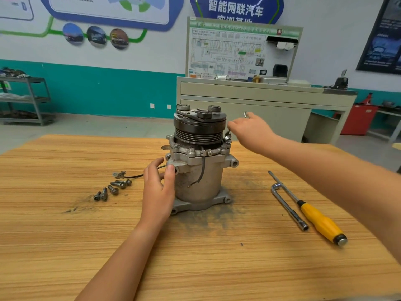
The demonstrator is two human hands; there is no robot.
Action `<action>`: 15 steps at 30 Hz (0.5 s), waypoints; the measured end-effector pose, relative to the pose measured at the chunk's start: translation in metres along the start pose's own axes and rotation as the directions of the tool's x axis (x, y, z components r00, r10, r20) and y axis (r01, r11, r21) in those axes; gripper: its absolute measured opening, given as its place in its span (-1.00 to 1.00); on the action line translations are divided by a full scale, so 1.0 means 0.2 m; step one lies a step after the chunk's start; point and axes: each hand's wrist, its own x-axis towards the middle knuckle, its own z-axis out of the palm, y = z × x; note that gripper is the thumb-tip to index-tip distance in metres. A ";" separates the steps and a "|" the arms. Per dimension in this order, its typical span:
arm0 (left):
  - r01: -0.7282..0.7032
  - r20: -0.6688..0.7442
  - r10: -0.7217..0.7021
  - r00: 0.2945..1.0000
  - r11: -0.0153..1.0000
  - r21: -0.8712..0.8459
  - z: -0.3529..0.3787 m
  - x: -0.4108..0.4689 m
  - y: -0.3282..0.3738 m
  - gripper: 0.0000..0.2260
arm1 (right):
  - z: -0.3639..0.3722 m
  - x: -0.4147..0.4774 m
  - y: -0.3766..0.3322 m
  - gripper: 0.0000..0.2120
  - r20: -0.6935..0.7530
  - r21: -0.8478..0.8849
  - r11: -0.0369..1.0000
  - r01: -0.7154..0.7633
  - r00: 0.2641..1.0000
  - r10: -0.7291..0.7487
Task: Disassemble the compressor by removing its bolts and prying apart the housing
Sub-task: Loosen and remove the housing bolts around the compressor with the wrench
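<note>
1. Compressor (198, 170): upright on the worktop (65, 246), pulley (199, 131) uppermost, between the two sets of fingers.
2. Left fingers (152, 170): curled round the housing's left flange, thumb on its front face.
3. Right fingers (235, 124): clamped on a small metal tool (245, 115), just beside the pulley's right edge.
4. Bolts (112, 189): loose cluster lying left of the left fingers.
5. Wrench (286, 205) and screwdriver (319, 220): flat, side by side, nearer the person than the right fingers, well apart from them.

A single head-worn camera looks forward and down, close over the table (65, 246).
</note>
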 end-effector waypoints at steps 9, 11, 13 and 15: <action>-0.001 0.011 0.001 1.000 1.000 0.002 0.01 0.00 0.00 -0.63 | -0.08 -0.22 0.08 -0.74 -0.283 0.379 0.916 -0.131 0.926 0.250; -0.005 0.007 0.005 1.000 1.000 0.004 0.01 0.00 0.00 -0.63 | -0.14 -0.30 0.10 -0.72 -0.202 0.473 0.857 -0.206 0.921 0.334; 0.000 0.009 0.000 1.000 1.000 -0.001 0.01 0.00 0.01 -0.64 | -0.18 -0.37 0.10 -0.72 -0.083 0.461 0.853 -0.246 0.944 0.318; 0.005 0.009 -0.005 1.000 1.000 -0.004 0.01 0.00 0.01 -0.64 | -0.22 -0.40 0.07 -0.73 0.053 0.426 0.862 -0.275 0.959 0.280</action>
